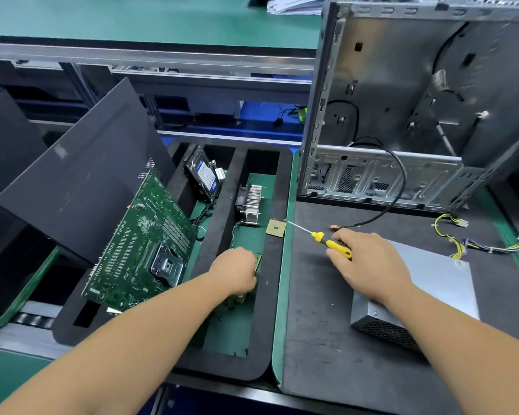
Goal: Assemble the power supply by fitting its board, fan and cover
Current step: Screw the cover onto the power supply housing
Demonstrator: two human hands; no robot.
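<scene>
Screwdriver (327, 239) sits gripped in your right hand (369, 262), tip toward the processor chip (275, 227); a swing could scratch it. Power supply (417, 292) lies on the desk under that wrist. Your left hand (237, 272) seems curled round something small in the tray (277, 187), possibly screws, which could spill.

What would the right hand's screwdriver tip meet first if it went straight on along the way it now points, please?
Probably the CPU chip: the screwdriver in the right hand points up-left, its tip right at the chip's corner on the foam tray. Whether it already touches is unclear.
</scene>
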